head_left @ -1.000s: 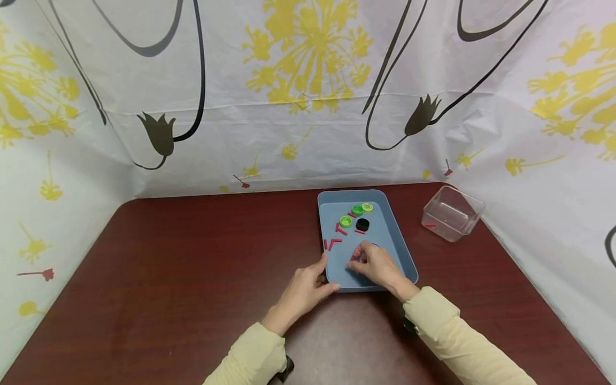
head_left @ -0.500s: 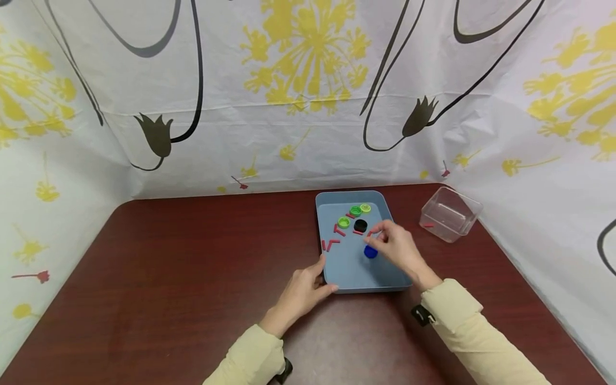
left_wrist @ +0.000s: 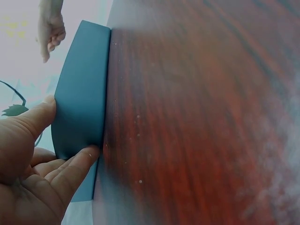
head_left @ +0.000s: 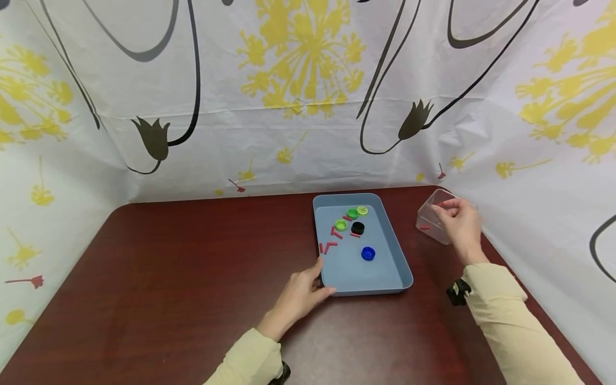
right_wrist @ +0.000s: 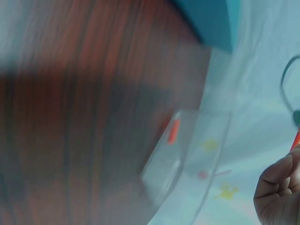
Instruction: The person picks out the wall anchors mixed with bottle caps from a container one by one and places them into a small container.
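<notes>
My right hand (head_left: 463,227) pinches a small red stick (head_left: 440,203) over the clear plastic box (head_left: 430,217). Inside that box, near its bottom, lies another red stick (head_left: 425,228). In the right wrist view, part of the hand (right_wrist: 281,187) and the tip of its red stick (right_wrist: 296,139) show at the right edge. My left hand (head_left: 298,297) holds the near left corner of a blue-grey tray (head_left: 366,278), thumb on the front wall and fingers along the left side. The left wrist view shows its fingers (left_wrist: 70,173) against the tray wall (left_wrist: 84,84).
In the tray lie a blue cap (head_left: 368,253), a black cap (head_left: 357,228), several green and yellow-green caps (head_left: 340,225) and several red sticks (head_left: 332,244). The dark wooden table (head_left: 192,278) meets a patterned cloth (head_left: 264,133) at the back and sides.
My right hand took a red stick from the tray's near part, lifted it and carried it right to over the clear box. The left hand stays at the tray's corner.
</notes>
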A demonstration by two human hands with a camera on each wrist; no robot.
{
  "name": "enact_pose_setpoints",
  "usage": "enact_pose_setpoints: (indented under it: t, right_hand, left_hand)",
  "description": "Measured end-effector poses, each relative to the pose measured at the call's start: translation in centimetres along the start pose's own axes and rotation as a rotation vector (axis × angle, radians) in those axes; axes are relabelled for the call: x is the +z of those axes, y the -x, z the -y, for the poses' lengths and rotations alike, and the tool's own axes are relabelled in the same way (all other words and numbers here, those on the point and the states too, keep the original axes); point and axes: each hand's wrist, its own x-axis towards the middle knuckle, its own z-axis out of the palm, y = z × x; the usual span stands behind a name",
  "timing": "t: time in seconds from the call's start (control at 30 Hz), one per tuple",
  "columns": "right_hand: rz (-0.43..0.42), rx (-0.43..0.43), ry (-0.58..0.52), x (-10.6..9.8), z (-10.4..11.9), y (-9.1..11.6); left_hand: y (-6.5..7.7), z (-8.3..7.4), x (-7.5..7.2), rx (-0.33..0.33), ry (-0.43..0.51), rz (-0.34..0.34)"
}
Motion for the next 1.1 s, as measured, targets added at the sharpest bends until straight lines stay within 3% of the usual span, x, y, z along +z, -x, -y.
enact_pose_setpoints:
  t: [0.63,1.1]
  right_hand:
    - [-0.049,0.163,0.156,-0.3,-4.7,-0.5]
    - [-0.084,0.139,0.154,0.1,-5.5,-0.2]
  left_hand:
    - [0.0,0.0,0.0,-0.014,0.015,0.003]
    - [0.1,-0.1,0.0,0.004,-0.001,0.001]
